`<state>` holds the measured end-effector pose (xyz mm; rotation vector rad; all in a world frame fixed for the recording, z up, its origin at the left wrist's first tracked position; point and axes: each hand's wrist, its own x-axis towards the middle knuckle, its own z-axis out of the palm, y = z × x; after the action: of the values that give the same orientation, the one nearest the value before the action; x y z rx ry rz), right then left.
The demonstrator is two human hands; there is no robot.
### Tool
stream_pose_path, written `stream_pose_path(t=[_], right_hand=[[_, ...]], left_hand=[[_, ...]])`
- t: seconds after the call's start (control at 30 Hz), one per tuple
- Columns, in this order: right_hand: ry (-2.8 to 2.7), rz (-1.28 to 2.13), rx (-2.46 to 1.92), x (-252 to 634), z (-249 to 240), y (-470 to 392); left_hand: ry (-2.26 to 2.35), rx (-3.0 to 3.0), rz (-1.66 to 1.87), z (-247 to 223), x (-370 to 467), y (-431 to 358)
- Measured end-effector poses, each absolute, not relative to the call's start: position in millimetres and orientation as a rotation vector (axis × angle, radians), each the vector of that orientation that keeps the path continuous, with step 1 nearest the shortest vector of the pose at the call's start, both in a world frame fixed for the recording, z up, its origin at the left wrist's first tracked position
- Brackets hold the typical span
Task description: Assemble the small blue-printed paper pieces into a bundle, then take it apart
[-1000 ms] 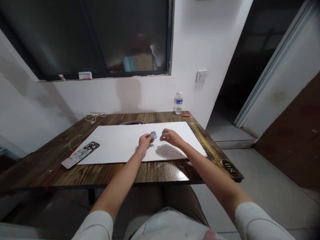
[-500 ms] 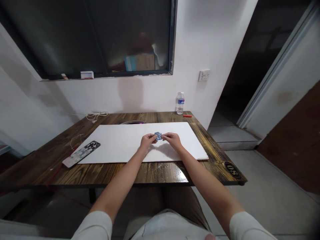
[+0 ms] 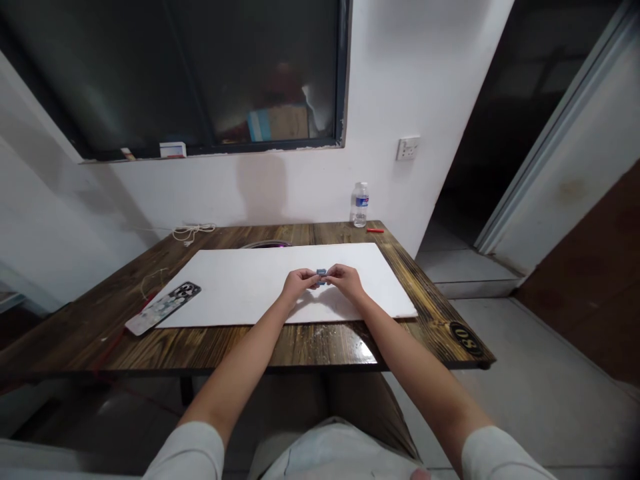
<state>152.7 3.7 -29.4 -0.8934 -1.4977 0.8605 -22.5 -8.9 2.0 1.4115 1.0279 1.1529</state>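
Note:
A small blue object [image 3: 321, 272], too small to make out in detail, is between my hands over the white board [image 3: 240, 287]. My left hand [image 3: 299, 283] pinches it from the left side, fingers closed. From the right, my right hand [image 3: 345, 279] grips it too with thumb and fingers together. The fingertips of both hands nearly meet and hide part of it. Shadows of the hands fall on the board just below.
A phone-shaped patterned item [image 3: 164, 308] overlaps the board's left edge on the wooden table [image 3: 225, 347]. At the back stand a water bottle [image 3: 361, 205] and a red stick [image 3: 375, 231]. A white cable [image 3: 193, 231] lies back left.
The blue object looks narrower, with less of its surface showing between my fingers. My hands have shifted very slightly; both still hold it.

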Motion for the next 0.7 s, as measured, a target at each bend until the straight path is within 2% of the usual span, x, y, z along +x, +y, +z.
stream_pose_path(t=[0.13, 0.37, 0.7], right_hand=[[-1.61, 0.786, -0.965, 160, -26, 7], [-2.085, 0.23, -1.392, 176, -24, 3], [-2.252, 0.192, -1.508, 180, -9, -6]], left_hand=[[1.073, 1.352, 1.244, -1, -24, -4], [1.143, 1.197, 1.401, -2, -24, 2], [1.17, 1.152, 1.404, -3, -23, 2]])
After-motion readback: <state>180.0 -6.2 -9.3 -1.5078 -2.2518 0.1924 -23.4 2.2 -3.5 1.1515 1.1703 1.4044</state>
